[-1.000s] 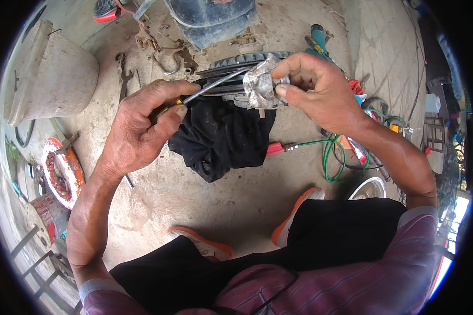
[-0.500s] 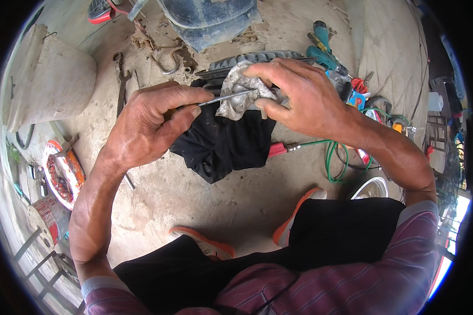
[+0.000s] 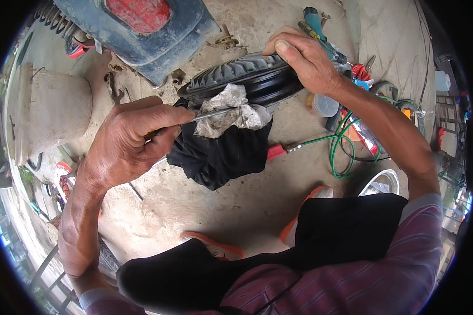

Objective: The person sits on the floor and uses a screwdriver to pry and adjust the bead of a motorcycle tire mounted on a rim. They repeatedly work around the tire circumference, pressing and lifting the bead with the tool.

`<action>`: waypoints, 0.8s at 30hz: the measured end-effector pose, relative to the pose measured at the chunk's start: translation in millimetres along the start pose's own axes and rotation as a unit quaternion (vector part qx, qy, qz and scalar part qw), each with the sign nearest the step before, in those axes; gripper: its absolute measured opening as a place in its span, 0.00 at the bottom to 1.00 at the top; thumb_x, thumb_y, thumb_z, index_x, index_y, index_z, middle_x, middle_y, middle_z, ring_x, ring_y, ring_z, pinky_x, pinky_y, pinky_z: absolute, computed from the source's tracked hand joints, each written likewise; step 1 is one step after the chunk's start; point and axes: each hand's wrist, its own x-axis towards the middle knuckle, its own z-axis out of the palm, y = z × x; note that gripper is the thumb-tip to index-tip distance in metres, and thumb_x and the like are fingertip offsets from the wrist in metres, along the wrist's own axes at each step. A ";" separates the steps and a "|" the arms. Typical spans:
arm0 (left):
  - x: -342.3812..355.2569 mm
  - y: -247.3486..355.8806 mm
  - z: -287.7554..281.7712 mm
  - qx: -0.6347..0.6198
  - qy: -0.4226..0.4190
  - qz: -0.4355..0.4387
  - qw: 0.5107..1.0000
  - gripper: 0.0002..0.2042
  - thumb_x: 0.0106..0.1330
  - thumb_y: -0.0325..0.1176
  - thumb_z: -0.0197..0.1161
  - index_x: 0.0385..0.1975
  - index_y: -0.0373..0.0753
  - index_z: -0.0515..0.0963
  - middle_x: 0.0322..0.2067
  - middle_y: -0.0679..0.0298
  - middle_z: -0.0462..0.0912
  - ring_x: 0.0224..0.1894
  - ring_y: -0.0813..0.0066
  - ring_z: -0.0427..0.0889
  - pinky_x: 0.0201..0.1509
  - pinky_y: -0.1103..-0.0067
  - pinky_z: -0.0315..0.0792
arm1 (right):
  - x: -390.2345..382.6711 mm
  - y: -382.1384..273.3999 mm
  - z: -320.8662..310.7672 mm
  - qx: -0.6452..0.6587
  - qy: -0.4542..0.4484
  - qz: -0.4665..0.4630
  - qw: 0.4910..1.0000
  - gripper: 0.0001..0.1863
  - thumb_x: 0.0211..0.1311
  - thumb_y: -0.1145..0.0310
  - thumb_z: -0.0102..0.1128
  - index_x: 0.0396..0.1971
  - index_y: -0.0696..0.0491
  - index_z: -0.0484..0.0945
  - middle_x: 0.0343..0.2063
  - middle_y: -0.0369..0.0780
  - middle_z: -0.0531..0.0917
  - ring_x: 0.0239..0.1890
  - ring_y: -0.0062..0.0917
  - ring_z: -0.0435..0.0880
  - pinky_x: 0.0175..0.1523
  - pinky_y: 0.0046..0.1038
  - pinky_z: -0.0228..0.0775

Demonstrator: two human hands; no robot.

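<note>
My left hand (image 3: 126, 139) is closed, pinching a thin metal rod (image 3: 211, 114) between thumb and fingers. The rod's far end lies across a crumpled whitish-grey rag (image 3: 231, 100), above a black cloth (image 3: 218, 157) bunched on the floor. At the far side my right hand (image 3: 309, 62) curls its fingers over the right edge of a small black wheel with a treaded tyre (image 3: 220, 77). That wheel is tilted, its right side raised, and its left end sits behind the rag. The rod's near end is hidden in my left hand.
A dusty dark plastic vehicle part with a red lamp (image 3: 139, 13) stands ahead. A whitish bucket (image 3: 58, 113) and a wrench (image 3: 113, 88) are on the left. To the right lie a teal power tool (image 3: 314, 22), a green hose (image 3: 333, 157), a clear tub (image 3: 325, 105) and a silver bowl (image 3: 381, 184).
My right hand has let go of the rag and taken hold of the wheel's edge, which now shows more and tilts. My left hand has moved slightly left and nearer with the rod.
</note>
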 end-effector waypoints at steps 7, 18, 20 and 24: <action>20.5 47.8 18.5 0.082 -0.025 -0.056 0.995 0.20 0.62 0.17 0.72 0.53 0.41 0.89 0.26 0.62 0.79 0.25 0.64 0.83 0.27 0.68 0.76 | 6.9 4.4 17.3 0.036 0.053 -0.051 0.997 0.21 0.80 0.55 0.55 0.36 0.56 0.86 0.33 0.47 0.84 0.41 0.47 0.85 0.48 0.44 0.76; 69.7 109.6 7.9 0.139 -0.120 -0.170 0.968 0.22 0.64 0.13 0.67 0.57 0.36 0.87 0.26 0.61 0.75 0.23 0.67 0.77 0.27 0.69 0.69 | 19.9 7.7 24.9 0.063 0.130 -0.094 0.985 0.23 0.80 0.56 0.57 0.26 0.54 0.85 0.25 0.42 0.84 0.33 0.42 0.86 0.40 0.44 0.79; 81.4 103.6 16.7 0.118 -0.118 -0.157 0.973 0.22 0.63 0.13 0.67 0.58 0.36 0.87 0.26 0.61 0.75 0.23 0.67 0.77 0.27 0.69 0.70 | 21.7 4.2 26.5 0.077 0.134 -0.101 0.983 0.23 0.81 0.56 0.56 0.25 0.54 0.85 0.24 0.41 0.84 0.32 0.41 0.85 0.39 0.43 0.79; 102.2 104.0 31.3 0.204 -0.136 -0.095 0.965 0.25 0.62 0.13 0.66 0.61 0.37 0.87 0.25 0.61 0.72 0.19 0.66 0.75 0.23 0.68 0.69 | 19.0 13.0 27.0 0.073 0.119 -0.101 0.985 0.26 0.84 0.53 0.50 0.26 0.53 0.83 0.24 0.41 0.84 0.31 0.42 0.85 0.38 0.43 0.77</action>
